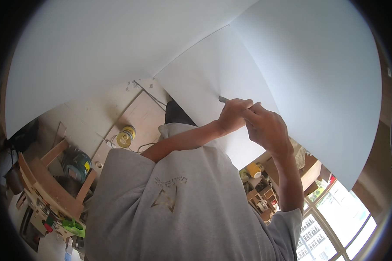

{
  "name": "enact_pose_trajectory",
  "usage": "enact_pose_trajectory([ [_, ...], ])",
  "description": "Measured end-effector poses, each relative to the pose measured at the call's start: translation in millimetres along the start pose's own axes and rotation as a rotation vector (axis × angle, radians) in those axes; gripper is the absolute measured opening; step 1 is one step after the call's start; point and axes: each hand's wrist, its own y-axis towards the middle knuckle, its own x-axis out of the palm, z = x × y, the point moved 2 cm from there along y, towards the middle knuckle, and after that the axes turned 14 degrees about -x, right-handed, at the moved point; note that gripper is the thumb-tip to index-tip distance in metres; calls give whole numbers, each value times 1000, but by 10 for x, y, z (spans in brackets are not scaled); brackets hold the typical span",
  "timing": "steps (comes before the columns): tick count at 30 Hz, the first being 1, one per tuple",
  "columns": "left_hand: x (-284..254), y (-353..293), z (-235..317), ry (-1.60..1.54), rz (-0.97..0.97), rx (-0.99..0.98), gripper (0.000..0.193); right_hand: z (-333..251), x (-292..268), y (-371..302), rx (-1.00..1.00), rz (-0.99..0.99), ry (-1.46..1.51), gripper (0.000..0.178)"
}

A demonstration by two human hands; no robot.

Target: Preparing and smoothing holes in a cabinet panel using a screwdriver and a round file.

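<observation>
Both my hands are raised close together in front of a white panel [204,69]. My left hand [234,115] is closed around a dark, rod-shaped tool [222,99]; only its blunt grey end shows past the fingers. The tool's end points toward the panel, and I cannot tell if it touches. Right beside it, my right hand [268,130] is curled into a fist against the left one. Its palm side is hidden, so what it grips does not show.
Large white panels [318,78] meet at a corner around my hands. Below on the left are a yellow can [126,136] on a wooden board [143,113], cables and a wooden stool-like frame [52,178]. An orange-yellow container [255,170] stands at lower right, near a window [335,217].
</observation>
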Motion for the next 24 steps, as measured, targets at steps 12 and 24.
enact_pose_trajectory([
  [12, 122, 27, 38, -82, 90, 143, 43, -78, 37, -77, 41, 44, -74, 11],
  [24, 80, -14, 93, -56, 53, 72, 36, -33, 65, -114, 63, 82, 28, 11],
])
